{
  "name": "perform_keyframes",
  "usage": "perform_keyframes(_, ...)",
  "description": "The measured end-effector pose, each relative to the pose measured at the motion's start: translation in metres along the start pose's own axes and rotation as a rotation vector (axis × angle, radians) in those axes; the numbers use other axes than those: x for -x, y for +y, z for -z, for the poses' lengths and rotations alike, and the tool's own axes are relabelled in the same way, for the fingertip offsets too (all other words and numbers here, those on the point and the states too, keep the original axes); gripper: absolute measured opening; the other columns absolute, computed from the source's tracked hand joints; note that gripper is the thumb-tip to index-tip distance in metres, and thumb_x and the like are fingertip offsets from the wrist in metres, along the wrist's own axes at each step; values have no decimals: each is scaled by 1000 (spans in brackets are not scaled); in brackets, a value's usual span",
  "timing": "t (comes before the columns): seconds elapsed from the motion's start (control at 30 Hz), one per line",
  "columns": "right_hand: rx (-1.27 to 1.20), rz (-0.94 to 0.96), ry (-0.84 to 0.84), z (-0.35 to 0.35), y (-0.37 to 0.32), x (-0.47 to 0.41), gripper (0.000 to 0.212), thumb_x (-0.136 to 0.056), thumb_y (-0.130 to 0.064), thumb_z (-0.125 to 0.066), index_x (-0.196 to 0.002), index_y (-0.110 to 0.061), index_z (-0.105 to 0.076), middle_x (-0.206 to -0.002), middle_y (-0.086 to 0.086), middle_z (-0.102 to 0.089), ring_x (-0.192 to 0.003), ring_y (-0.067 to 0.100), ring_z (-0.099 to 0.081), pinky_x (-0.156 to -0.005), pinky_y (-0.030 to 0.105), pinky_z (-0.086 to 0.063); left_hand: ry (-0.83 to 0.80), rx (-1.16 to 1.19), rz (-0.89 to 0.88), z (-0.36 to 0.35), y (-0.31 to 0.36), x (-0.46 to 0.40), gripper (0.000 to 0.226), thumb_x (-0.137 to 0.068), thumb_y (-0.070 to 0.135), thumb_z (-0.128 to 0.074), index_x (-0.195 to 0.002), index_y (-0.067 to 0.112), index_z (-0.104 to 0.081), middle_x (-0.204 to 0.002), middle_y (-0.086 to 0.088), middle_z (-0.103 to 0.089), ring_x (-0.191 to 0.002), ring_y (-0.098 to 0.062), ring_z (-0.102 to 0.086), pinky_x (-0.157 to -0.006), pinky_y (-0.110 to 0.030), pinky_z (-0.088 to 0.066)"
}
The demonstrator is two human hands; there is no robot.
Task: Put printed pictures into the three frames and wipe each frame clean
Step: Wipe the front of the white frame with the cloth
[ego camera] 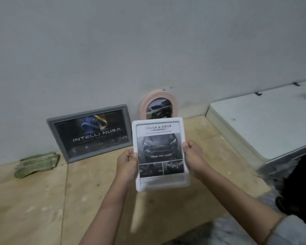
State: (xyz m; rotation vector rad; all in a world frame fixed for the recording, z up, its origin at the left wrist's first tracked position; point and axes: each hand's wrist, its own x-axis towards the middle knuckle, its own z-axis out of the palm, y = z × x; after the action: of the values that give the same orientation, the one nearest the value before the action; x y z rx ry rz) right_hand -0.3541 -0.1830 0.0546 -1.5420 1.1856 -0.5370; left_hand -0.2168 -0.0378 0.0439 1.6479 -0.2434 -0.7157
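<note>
I hold a white frame (160, 152) upright in the air in front of me; it carries a black-and-white car print headed "TOUGH & AGILE". My left hand (126, 160) grips its left edge and my right hand (194, 155) grips its right edge, thumbs on the front. A grey frame (90, 132) with a dark "INTELLI NUSA" picture leans against the wall at the left. Behind the white frame, a pink oval frame (158, 105) with a car picture also leans on the wall, its lower part hidden. A folded green cloth (36, 164) lies on the wooden surface at far left.
The wooden surface (42, 200) runs from the grey wall toward me. A white folding table or panel (258, 124) lies at the right. Dark things (300, 188) sit at the right edge, too dim to identify.
</note>
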Motion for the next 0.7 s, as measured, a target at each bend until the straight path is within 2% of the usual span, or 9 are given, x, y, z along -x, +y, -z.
perform_keyframes(0.03, -16, -11, 30, 18, 5, -3, 27, -99, -23, -39, -90, -7, -58, -83, 10, -65, -68, 19, -59, -61, 29, -47, -38, -24, -8, -18, 0, -2, 23, -97, 6, -46, -81, 14, -60, -80, -13, -66, -66, -22, -59, -62, -29, -48)
perform_keyframes(0.13, -64, -2, 100, 67, 13, -16, 24, -100, -21, -39, -92, -11, -60, -86, 8, -67, -71, 21, -62, -63, 30, -48, -132, -118, -28, -71, 3, -17, 23, -96, 7, -47, -79, 18, -58, -84, -8, -65, -71, -21, -58, -64, -30, -47)
perform_keyframes(0.23, -112, 26, 162, 96, 17, -32, 21, -100, -15, -38, -103, -11, -58, -92, 4, -66, -74, 13, -62, -59, 23, -47, -212, -223, -35, -112, 10, -40, 22, -94, 6, -46, -83, 20, -59, -91, -7, -66, -84, -26, -62, -79, -41, -54)
perform_keyframes(0.33, -125, 24, 232, 118, 18, -57, 21, -101, -13, -35, -107, -14, -55, -85, -3, -63, -69, 5, -57, -51, 17, -42, -274, -265, -67, -152, 20, -65, 24, -94, 6, -45, -79, 21, -56, -82, -5, -62, -74, -23, -56, -69, -36, -47)
perform_keyframes(0.47, -89, 20, 314, 143, 19, -103, 21, -100, -15, -34, -108, -18, -53, -82, -10, -59, -69, 0, -53, -55, 19, -38, -343, -326, -114, -209, 34, -107, 24, -93, 6, -45, -78, 21, -54, -79, -5, -56, -73, -22, -49, -66, -31, -38)
perform_keyframes(0.63, -41, -3, 380, 163, 30, -160, 18, -98, -15, -34, -105, -18, -50, -81, -4, -54, -72, 10, -48, -60, 25, -38, -404, -377, -134, -271, 41, -156, 17, -96, 7, -45, -88, 19, -54, -77, -3, -55, -65, -18, -49, -57, -26, -39)
perform_keyframes(0.7, -40, -6, 403, 165, 38, -179, 18, -96, -13, -34, -103, -15, -51, -81, -5, -53, -72, 9, -47, -61, 23, -38, -429, -403, -148, -286, 37, -171, 12, -96, 8, -45, -95, 14, -55, -83, -4, -57, -74, -21, -53, -66, -32, -45)
